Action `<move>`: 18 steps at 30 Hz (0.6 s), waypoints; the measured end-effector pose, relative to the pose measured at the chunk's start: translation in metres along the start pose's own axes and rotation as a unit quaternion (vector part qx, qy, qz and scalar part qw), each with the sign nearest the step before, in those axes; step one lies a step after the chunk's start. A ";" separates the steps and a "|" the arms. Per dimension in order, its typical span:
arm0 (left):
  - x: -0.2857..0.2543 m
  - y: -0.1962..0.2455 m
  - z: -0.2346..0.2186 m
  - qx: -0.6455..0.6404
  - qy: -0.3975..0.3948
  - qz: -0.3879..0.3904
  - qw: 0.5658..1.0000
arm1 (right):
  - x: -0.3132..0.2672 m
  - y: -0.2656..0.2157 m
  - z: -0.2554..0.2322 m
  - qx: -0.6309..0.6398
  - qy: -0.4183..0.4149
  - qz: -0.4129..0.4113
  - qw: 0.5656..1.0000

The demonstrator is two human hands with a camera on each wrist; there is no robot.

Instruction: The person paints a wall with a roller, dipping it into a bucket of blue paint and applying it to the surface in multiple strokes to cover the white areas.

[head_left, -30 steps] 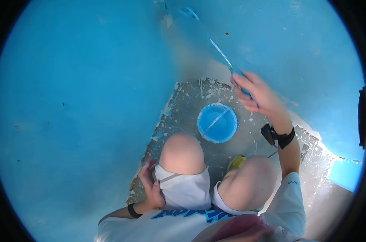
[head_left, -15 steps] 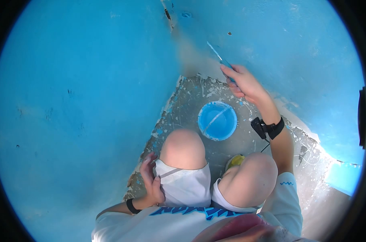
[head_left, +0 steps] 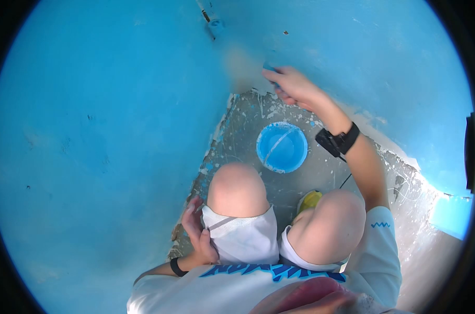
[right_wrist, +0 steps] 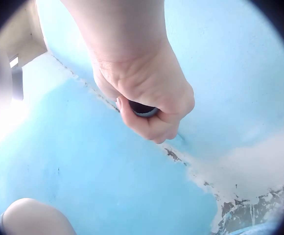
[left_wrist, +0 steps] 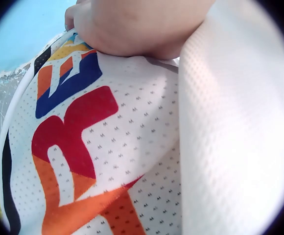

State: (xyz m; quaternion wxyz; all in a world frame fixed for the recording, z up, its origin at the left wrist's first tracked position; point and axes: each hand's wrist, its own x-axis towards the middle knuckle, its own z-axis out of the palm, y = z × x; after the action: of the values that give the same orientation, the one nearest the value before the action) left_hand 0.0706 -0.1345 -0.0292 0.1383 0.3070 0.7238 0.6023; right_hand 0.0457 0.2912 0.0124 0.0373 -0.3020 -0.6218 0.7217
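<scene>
My right hand [head_left: 298,88] grips the blue handle [head_left: 269,67] of a thin tool near the lower part of the blue wall; the tool's far end cannot be made out. In the right wrist view, the fingers of the right hand [right_wrist: 144,93] curl round the handle, whose dark round butt [right_wrist: 144,108] shows. A blue bowl [head_left: 282,147] with a pale strip across it stands on the floor below that hand. My left hand [head_left: 199,235] rests against the side of the left thigh, fingers loosely bent, holding nothing. The left wrist view shows part of the left hand [left_wrist: 132,24] over printed white cloth.
Blue walls [head_left: 101,120] meet in a corner, with a bare beige patch [head_left: 242,68] low in it and chipped paint above. The speckled grey floor [head_left: 237,136] lies between them. Bent knees [head_left: 237,191] and a yellow shoe [head_left: 309,201] are near the bowl. A light blue object [head_left: 450,215] stands far right.
My right hand has moved left and up toward the corner with the tool, whose blade no longer shows clearly. The left hand has stayed by the thigh. The view has shifted slightly.
</scene>
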 end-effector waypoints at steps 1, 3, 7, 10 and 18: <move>0.000 -0.001 0.001 -0.011 0.011 0.013 1.000 | 0.008 0.000 0.008 0.002 0.002 -0.001 1.000; -0.001 -0.004 0.001 -0.003 0.018 0.021 1.000 | 0.012 0.001 0.009 0.003 0.003 -0.001 1.000; -0.005 -0.008 0.000 0.021 0.036 0.013 0.999 | -0.004 0.024 -0.016 -0.010 0.016 0.027 0.999; -0.004 -0.014 0.000 0.022 0.035 0.012 0.999 | -0.031 0.044 -0.041 -0.009 0.045 0.048 0.998; 0.002 -0.008 0.001 0.035 0.009 0.010 0.999 | -0.067 0.079 -0.065 0.014 0.094 0.084 0.992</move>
State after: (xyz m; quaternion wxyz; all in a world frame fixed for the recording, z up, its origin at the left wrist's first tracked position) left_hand 0.0672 -0.1328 -0.0372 0.1152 0.3133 0.7428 0.5803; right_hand 0.1575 0.3017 -0.0374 0.0391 -0.4187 -0.5779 0.6994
